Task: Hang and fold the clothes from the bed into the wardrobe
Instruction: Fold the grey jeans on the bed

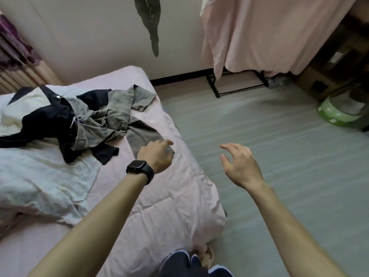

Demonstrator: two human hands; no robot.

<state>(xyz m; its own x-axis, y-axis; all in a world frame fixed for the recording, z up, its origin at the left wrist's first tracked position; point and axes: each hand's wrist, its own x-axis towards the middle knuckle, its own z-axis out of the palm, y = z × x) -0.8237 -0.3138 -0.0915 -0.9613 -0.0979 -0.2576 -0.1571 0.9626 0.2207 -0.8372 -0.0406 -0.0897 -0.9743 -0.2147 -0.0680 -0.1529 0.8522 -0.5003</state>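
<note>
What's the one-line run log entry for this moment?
left hand: grips grey garment on bed | right hand: open, empty, above floor

A crumpled grey garment (111,120) is pictured tangled with a dark navy garment (46,118) in a loose heap on the pink-sheeted bed (159,206). One flat grey end is stretched out toward the bed's edge, where it is pinched by the left hand (156,154). The wardrobe (259,37), draped in a pink fabric cover over a black frame, is seen against the wall, well apart from the heap.
</note>
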